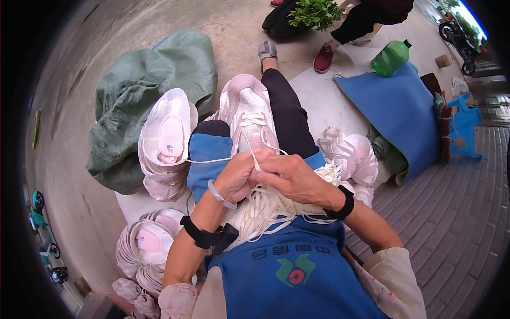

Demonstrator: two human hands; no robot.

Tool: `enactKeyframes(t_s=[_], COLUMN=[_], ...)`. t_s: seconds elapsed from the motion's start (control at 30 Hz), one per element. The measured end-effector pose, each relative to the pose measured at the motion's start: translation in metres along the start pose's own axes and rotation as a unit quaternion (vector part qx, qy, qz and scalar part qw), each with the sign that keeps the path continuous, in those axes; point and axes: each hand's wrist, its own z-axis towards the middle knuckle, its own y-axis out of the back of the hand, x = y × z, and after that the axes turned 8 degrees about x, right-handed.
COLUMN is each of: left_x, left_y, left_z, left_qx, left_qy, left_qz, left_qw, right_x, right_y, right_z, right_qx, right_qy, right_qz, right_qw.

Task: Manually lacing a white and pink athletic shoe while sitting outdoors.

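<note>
A pink and white sneaker [245,98] rests on my lap, toe pointing away, with its lace threaded across the upper part. Close to its ankle end, my left hand [237,176] and my right hand [291,174] meet, both closed on the white shoelace [255,159]. A loop of it stands up between the fingers, and one strand runs off to the left. Below my hands, a heap of loose white laces [265,210] lies over my blue apron [297,260]. Parts of the fingers hide one another.
Stacked pale sneakers [169,138] stand at left, more shoe uppers [146,244] below them and another pile [353,157] at right. A green sack [154,80], blue sheet [393,109], green bottle [390,58] and blue stool [465,127] are around. Another person's red shoe [323,57] is ahead.
</note>
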Motion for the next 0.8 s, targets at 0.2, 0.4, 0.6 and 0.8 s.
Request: enactKeyframes(t_s=[0.2,0.4,0.6,0.8], left_x=[0.003,0.005,0.023,0.016], left_y=[-0.014,-0.009,-0.011,-0.021], left_z=[0.005,0.010,0.010,0.017], left_qx=[0.015,-0.006,0.010,0.016], left_qy=[-0.012,-0.007,0.044,0.011], left_qz=[0.054,0.001,0.016,0.156], left_qw=[0.998,1.000,0.999,0.988], right_x=[0.014,0.040,0.033,0.036], right_y=[0.004,0.019,0.004,-0.004], right_z=[-0.006,-0.007,-0.012,-0.007], right_qx=[0.019,0.043,0.029,0.031], right_qy=[0.006,-0.031,0.040,0.058], right_qz=[0.038,0.067,-0.031,-0.021], right_qw=[0.999,0.996,0.998,0.998])
